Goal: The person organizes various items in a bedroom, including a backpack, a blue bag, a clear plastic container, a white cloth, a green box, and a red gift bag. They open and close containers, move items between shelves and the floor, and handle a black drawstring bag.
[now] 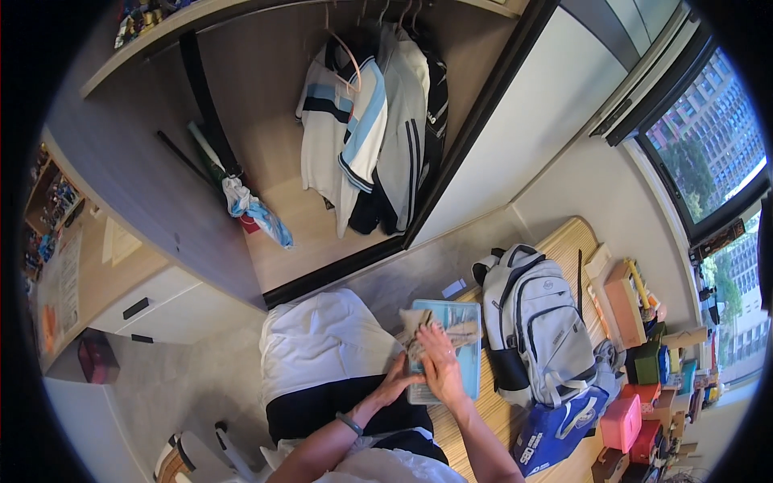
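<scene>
A light blue plastic box [470, 386] lies at the edge of the bamboo-slatted surface, close to my lap. Beige patterned cloth [416, 320] rests over its upper part, with a paler piece reaching to the right side. My right hand [439, 362] lies on the cloth with its fingers spread, palm down. At the box's left edge is my left hand [395, 379], its thumb pointing towards the right wrist; whether it grips the rim I cannot tell. White fabric [326, 344] covers my legs, left of the box.
A grey backpack [546, 326] stands right of the box, a blue bag [555, 428] below it. Small boxes, one pink [621, 422], crowd the window side. Ahead is an open wardrobe with hanging shirts [362, 133] and an umbrella [259, 211]. A chair [205, 453] is at lower left.
</scene>
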